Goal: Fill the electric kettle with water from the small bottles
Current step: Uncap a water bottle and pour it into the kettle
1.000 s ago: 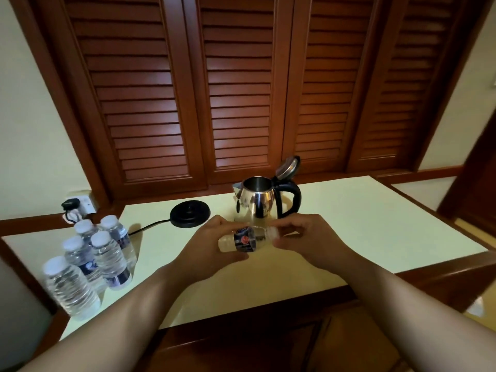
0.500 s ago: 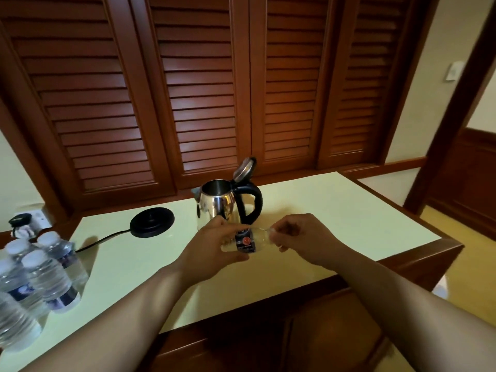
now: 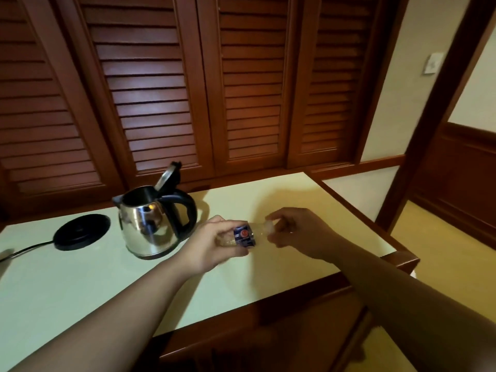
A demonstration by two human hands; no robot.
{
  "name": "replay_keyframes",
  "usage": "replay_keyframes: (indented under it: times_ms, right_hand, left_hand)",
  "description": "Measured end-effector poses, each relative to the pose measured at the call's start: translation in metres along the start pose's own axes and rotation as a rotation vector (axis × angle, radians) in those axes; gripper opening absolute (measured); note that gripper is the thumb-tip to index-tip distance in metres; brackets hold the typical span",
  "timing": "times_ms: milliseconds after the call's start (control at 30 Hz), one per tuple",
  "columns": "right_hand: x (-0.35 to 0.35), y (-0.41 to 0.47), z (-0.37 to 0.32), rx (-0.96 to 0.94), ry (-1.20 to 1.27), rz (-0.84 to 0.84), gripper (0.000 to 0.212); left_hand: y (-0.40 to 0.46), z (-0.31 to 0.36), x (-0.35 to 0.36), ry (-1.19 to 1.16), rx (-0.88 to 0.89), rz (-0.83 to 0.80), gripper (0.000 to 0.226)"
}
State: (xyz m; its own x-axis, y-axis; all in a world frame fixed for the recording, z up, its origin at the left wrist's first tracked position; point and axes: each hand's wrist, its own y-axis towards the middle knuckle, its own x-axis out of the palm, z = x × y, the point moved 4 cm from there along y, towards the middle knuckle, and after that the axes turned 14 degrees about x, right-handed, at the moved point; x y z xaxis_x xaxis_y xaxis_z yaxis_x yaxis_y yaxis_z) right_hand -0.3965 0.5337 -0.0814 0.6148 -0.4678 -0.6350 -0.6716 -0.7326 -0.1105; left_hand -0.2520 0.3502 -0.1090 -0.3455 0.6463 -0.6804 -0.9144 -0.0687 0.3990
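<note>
Kettle (image 3: 150,224) stood off its black base (image 3: 81,231) on the pale tabletop (image 3: 80,285), steel body upright, lid (image 3: 167,175) tipped back so the mouth was open, handle turned toward the hands. Just to its right, a small water bottle (image 3: 243,236) lay roughly on its side in the air above the table, its blue label facing the camera. The left hand (image 3: 212,248) wrapped around the bottle's body, fingers curled over the bottom half. The right hand (image 3: 300,234) pinched the white cap (image 3: 269,226) end, fingers curled round it; whether the cap was already loose could not be told through the blur. The step in hand looked like uncapping. Doing it well would mean raising the neck before the seal broke, since a sideways bottle of thin plastic would spill the moment the cap came free, and a firm squeeze from the left hand would push water out. A light hold on the body, the twist made by the right hand alone, then the cap set aside and the neck brought over the kettle's open mouth before tilting seemed the sound order.
</note>
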Motion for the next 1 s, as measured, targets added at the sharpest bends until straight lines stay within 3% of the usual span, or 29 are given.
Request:
replay_keyframes:
  times_ms: [100,233,400,533,633,767,1000]
  right_hand:
    - [-0.018,0.008,0.02,0.004,-0.101,0.042,0.019]
    - [-0.038,0.018,0.04,0.096,-0.038,0.122,0.042]
    - [-0.064,0.021,0.063,0.055,0.011,0.171,0.021]
    - [-0.089,0.022,0.077,0.067,0.023,0.204,0.022]
    - [-0.117,0.029,0.085,0.078,-0.035,0.276,0.025]
    - [-0.153,0.044,0.094,0.115,-0.17,0.434,0.024]
    - [-0.19,0.066,0.104,0.238,-0.249,0.542,0.014]
  left_hand:
    - [0.022,0.007,0.021,-0.011,0.0,0.014,0.056]
    - [0.049,0.011,0.048,-0.074,-0.037,0.033,0.063]
    - [0.073,0.014,0.076,-0.126,-0.06,0.094,0.063]
    - [0.088,0.006,0.101,-0.111,-0.064,0.035,0.086]
    - [0.091,-0.013,0.117,0.04,-0.175,-0.05,0.091]
    - [0.081,-0.05,0.14,0.404,-0.259,-0.311,0.093]
    - [0.071,-0.058,0.143,0.406,-0.258,-0.292,0.089]
